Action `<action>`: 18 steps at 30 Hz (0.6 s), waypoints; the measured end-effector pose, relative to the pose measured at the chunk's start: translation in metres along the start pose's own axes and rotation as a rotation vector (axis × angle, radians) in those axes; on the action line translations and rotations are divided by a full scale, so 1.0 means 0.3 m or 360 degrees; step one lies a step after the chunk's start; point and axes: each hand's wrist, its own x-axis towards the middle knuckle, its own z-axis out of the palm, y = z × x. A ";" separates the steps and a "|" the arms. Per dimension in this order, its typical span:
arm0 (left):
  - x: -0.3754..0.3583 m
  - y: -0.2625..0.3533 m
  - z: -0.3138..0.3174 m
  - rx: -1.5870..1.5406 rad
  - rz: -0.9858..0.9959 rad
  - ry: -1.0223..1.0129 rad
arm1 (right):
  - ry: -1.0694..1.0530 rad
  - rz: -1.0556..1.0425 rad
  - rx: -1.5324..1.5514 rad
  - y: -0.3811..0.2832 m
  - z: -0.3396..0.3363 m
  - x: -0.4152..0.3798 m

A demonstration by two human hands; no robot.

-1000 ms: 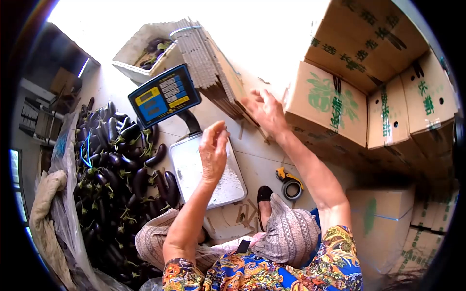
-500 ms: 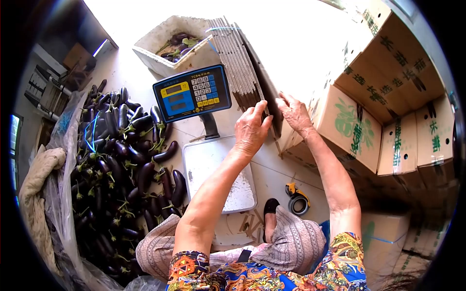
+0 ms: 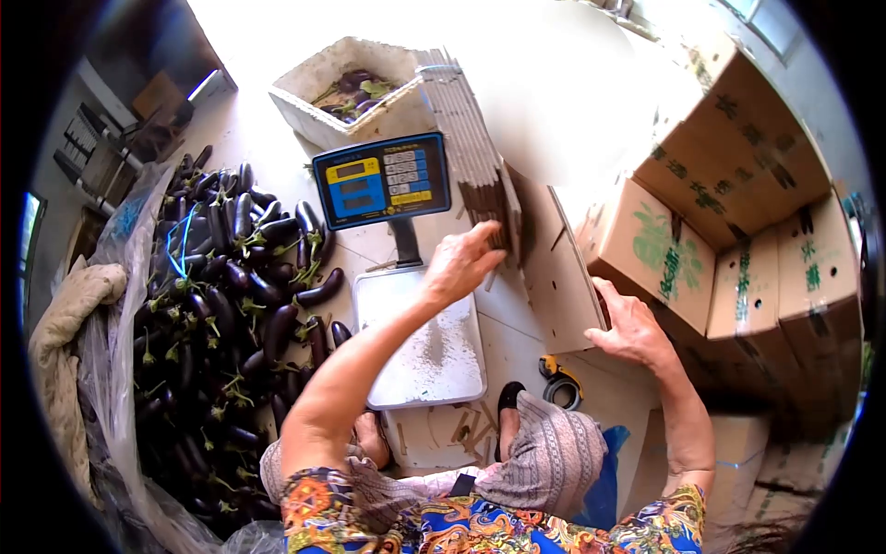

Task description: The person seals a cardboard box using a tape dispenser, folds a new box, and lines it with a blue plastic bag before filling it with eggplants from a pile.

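Observation:
My right hand (image 3: 632, 323) grips the lower right edge of a flattened cardboard box (image 3: 558, 277), with the fingers behind it and the thumb in front. This box leans out from a stack of flattened cardboard boxes (image 3: 461, 129), tied with a blue band near its top. At the stack's lower end, my left hand (image 3: 464, 263) has its fingers and thumb closed on the cardboard edges. Just left of that hand is a digital scale with a keypad display (image 3: 380, 180) and a metal weighing plate (image 3: 420, 342).
Many eggplants (image 3: 240, 277) lie piled at left beside plastic sheeting (image 3: 120, 369). A foam box (image 3: 314, 106) at the back holds more eggplants. Printed cartons (image 3: 664, 245) stand at right. A yellow-handled tape dispenser (image 3: 561, 380) lies on the floor near my foot.
My right hand has moved right and down, swinging the flattened box away from the stack so its broad face shows. My left hand has shifted slightly lower, staying at the stack's end.

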 end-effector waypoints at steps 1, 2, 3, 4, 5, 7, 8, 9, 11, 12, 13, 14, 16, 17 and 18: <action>-0.037 -0.003 -0.011 0.0071 0.0013 -0.0097 | 0.0061 0.0072 -0.0058 0.043 0.015 -0.006; -0.070 0.007 -0.020 0.0201 -0.0013 -0.0236 | 0.0127 0.0091 -0.0126 0.058 0.037 0.007; -0.107 0.031 -0.026 0.0206 0.0034 -0.0305 | 0.0113 0.0241 -0.0112 0.060 0.059 0.040; -0.146 0.061 -0.032 0.0211 0.0079 -0.0370 | 0.0095 0.0373 -0.0020 0.034 0.064 0.077; -0.183 0.094 -0.034 0.0157 0.0090 -0.0430 | 0.0237 0.0423 -0.0023 0.044 0.095 0.130; -0.260 0.171 -0.054 0.0105 0.0185 -0.0539 | 0.0482 0.0383 0.0147 0.136 0.175 0.226; -0.302 0.202 -0.076 0.0110 0.0216 -0.0596 | 0.0603 0.0296 0.0113 0.151 0.188 0.229; -0.345 0.252 -0.113 0.0083 0.0217 -0.0628 | 0.0617 0.0289 0.0187 0.152 0.169 0.196; -0.428 0.318 -0.187 0.0055 0.0228 -0.0660 | 0.0743 0.0232 0.0250 0.141 0.111 0.094; -0.463 0.316 -0.206 0.0006 0.0175 -0.0633 | 0.0848 0.0180 0.0239 0.123 0.086 0.013; -0.489 0.318 -0.222 -0.0072 -0.0018 -0.0627 | 0.0949 0.0127 0.0225 0.098 0.060 -0.070; -0.505 0.314 -0.226 -0.0113 -0.0183 -0.0587 | 0.0992 0.0111 0.0442 0.068 0.028 -0.162; -0.521 0.250 -0.216 -0.0144 -0.0184 -0.0451 | 0.1091 0.0070 0.0863 -0.017 -0.041 -0.340; -0.516 0.234 -0.218 -0.0095 -0.0166 -0.0440 | 0.1131 0.0068 0.0834 -0.063 -0.073 -0.426; -0.508 0.220 -0.224 -0.0039 -0.0150 -0.0429 | 0.1171 0.0064 0.0813 -0.113 -0.099 -0.505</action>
